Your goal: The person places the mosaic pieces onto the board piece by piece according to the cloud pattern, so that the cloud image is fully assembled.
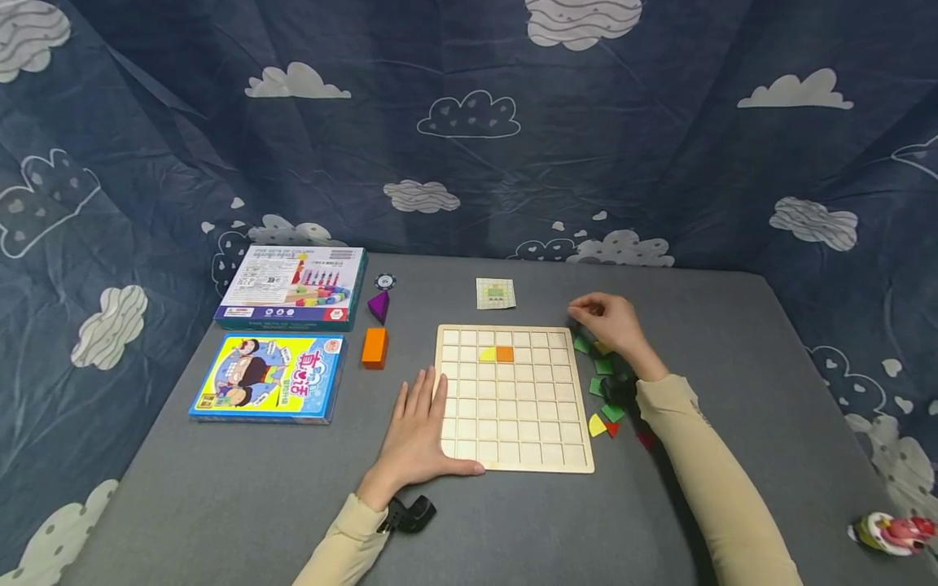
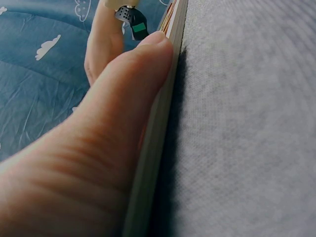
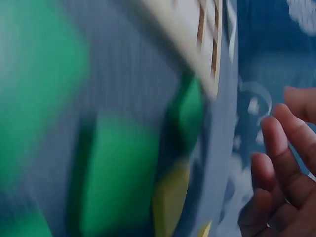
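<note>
A light wooden grid board (image 1: 517, 410) lies on the table. A yellow quarter-round piece (image 1: 488, 355) and an orange square piece (image 1: 505, 354) sit side by side in its second row. My left hand (image 1: 414, 435) rests at the board's lower left, fingers spread along the left side and thumb against the front edge. My right hand (image 1: 611, 324) hovers above the loose pieces by the far right corner, fingers loosely bent; no piece shows between them. Below it in the right wrist view are a green square piece (image 3: 121, 177) and a yellow piece (image 3: 171, 197), both blurred.
Several green pieces, a yellow quarter-round (image 1: 597, 425) and a red piece (image 1: 612, 429) lie right of the board. A pattern card (image 1: 495, 294) lies behind it. At left are two boxes, an orange block (image 1: 374, 348) and a purple block (image 1: 379, 307). A figurine (image 1: 892, 534) stands front right.
</note>
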The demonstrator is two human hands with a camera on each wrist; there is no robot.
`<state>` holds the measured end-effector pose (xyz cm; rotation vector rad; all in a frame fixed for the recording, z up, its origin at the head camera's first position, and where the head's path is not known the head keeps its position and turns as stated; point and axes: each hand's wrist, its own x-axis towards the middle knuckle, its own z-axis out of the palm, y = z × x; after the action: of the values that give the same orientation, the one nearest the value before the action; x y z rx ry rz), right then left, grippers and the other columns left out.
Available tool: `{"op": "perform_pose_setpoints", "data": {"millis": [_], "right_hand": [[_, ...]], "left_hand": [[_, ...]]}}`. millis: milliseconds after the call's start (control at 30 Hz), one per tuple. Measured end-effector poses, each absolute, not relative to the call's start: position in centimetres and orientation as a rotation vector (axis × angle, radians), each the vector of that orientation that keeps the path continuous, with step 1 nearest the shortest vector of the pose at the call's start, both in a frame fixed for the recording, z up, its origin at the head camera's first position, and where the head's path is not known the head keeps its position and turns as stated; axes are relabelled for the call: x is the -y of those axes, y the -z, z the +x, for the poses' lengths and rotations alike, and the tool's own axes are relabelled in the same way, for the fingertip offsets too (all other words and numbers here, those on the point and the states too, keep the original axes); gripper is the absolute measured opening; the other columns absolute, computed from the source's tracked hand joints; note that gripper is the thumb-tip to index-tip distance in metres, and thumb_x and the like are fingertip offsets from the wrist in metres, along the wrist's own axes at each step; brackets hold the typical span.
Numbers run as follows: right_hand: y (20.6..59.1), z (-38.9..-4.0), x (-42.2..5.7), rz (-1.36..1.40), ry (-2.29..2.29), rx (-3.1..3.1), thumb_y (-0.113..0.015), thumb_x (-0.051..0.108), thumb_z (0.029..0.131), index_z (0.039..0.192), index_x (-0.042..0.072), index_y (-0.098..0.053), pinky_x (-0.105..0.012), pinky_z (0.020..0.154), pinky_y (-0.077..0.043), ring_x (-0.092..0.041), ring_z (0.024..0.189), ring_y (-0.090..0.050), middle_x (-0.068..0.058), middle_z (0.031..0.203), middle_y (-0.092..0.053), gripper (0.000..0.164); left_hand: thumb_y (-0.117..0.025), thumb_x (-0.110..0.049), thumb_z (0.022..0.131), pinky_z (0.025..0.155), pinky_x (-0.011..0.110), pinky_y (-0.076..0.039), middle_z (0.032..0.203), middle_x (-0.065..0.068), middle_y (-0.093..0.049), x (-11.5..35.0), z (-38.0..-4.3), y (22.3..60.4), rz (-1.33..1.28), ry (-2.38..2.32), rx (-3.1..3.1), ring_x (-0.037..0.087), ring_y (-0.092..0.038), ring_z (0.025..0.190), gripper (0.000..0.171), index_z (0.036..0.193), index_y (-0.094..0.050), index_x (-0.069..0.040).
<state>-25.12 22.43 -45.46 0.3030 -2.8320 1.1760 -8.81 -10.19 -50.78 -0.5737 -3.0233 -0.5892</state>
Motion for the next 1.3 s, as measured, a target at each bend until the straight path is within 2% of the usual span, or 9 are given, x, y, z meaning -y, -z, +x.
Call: {"op": "perform_pose_setpoints", "data": {"millis": [67, 133, 267, 300, 400, 533, 833, 933, 1300], "right_hand": [[45.8, -26.1, -23.9, 0.217, -1.132, 2.801, -0.063, 0.026, 0.093, 0.104, 0.002, -0.070, -0.037, 0.062, -0.044, -0.026, 0.075, -0.056, -0.014, 0.090, -0.066, 0.028], [46.2, -26.9, -25.2, 0.141, -1.088, 2.770, -0.061, 0.034, 0.093, 0.105, 0.002, -0.070, -0.037, 0.059, -0.046, -0.024, 0.077, -0.057, -0.013, 0.092, -0.066, 0.035], [46.5, -28.0, -27.1, -0.064, -1.079, 2.790, -0.060, 0.039, 0.093, 0.112, 0.001, -0.066, -0.037, 0.057, -0.046, -0.028, 0.082, -0.057, -0.018, 0.098, -0.064, 0.043], [46.6, -28.3, -27.5, -0.102, -1.079, 2.808, -0.059, 0.039, 0.093, 0.115, 0.001, -0.065, -0.037, 0.058, -0.046, -0.029, 0.084, -0.057, -0.019, 0.101, -0.063, 0.044], [46.5, -28.9, -28.1, -0.208, -1.080, 2.887, -0.061, 0.031, 0.093, 0.122, -0.001, -0.060, -0.045, 0.073, -0.047, -0.037, 0.095, -0.055, -0.025, 0.110, -0.058, 0.043], [46.5, -29.4, -28.6, -0.284, -1.034, 2.968, -0.063, 0.025, 0.092, 0.124, -0.003, -0.058, -0.051, 0.087, -0.039, -0.040, 0.103, -0.049, -0.027, 0.116, -0.054, 0.043], [46.7, -29.8, -28.6, -0.357, -1.037, 3.007, -0.067, 0.021, 0.089, 0.117, -0.002, -0.064, -0.049, 0.090, -0.039, -0.038, 0.106, -0.050, -0.023, 0.119, -0.057, 0.036], [46.8, -29.8, -28.7, -0.378, -1.051, 3.006, -0.068, 0.020, 0.088, 0.112, -0.004, -0.064, -0.047, 0.089, -0.039, -0.037, 0.104, -0.049, -0.023, 0.117, -0.057, 0.034], [47.4, -29.4, -29.8, -0.403, -1.103, 2.909, -0.076, 0.025, 0.082, 0.099, -0.002, -0.061, -0.031, 0.064, -0.035, -0.028, 0.083, -0.047, -0.017, 0.100, -0.056, 0.035]], "left_hand": [[-0.061, -0.085, 0.057, 0.112, 0.046, 0.004, 0.156, 0.020, -0.003, 10.2, -8.8, 50.7, -0.574, 0.591, 3.023, 0.029, 0.004, 0.143, 0.136, 0.151, -0.010, -0.001], [-0.061, -0.085, 0.057, 0.112, 0.046, 0.004, 0.156, 0.020, -0.003, 10.2, -8.8, 50.7, -0.575, 0.594, 3.025, 0.029, 0.004, 0.143, 0.136, 0.151, -0.010, -0.001], [-0.062, -0.084, 0.057, 0.112, 0.046, 0.004, 0.156, 0.020, -0.003, 10.2, -8.9, 50.7, -0.576, 0.599, 3.022, 0.030, 0.004, 0.143, 0.136, 0.151, -0.010, -0.001], [-0.062, -0.084, 0.057, 0.112, 0.046, 0.004, 0.156, 0.020, -0.003, 10.2, -8.9, 50.7, -0.576, 0.601, 3.018, 0.030, 0.003, 0.143, 0.136, 0.151, -0.011, 0.000], [-0.062, -0.084, 0.057, 0.112, 0.047, 0.003, 0.156, 0.021, -0.004, 10.2, -8.8, 50.6, -0.578, 0.606, 3.013, 0.031, 0.003, 0.143, 0.136, 0.151, -0.011, 0.000], [-0.062, -0.084, 0.057, 0.112, 0.047, 0.003, 0.156, 0.021, -0.004, 10.2, -8.8, 50.6, -0.580, 0.610, 3.012, 0.030, 0.003, 0.143, 0.136, 0.151, -0.011, 0.000], [-0.063, -0.084, 0.056, 0.112, 0.046, 0.003, 0.156, 0.021, -0.005, 10.2, -8.9, 50.7, -0.575, 0.606, 3.007, 0.030, 0.002, 0.143, 0.136, 0.151, -0.012, 0.000], [-0.063, -0.084, 0.056, 0.112, 0.047, 0.003, 0.156, 0.021, -0.005, 10.3, -8.9, 50.7, -0.578, 0.603, 3.002, 0.031, 0.002, 0.143, 0.136, 0.151, -0.012, 0.000], [-0.062, -0.084, 0.057, 0.112, 0.047, 0.003, 0.156, 0.021, -0.004, 10.3, -8.8, 50.6, -0.582, 0.592, 3.009, 0.031, 0.002, 0.143, 0.136, 0.151, -0.012, 0.000]]}}
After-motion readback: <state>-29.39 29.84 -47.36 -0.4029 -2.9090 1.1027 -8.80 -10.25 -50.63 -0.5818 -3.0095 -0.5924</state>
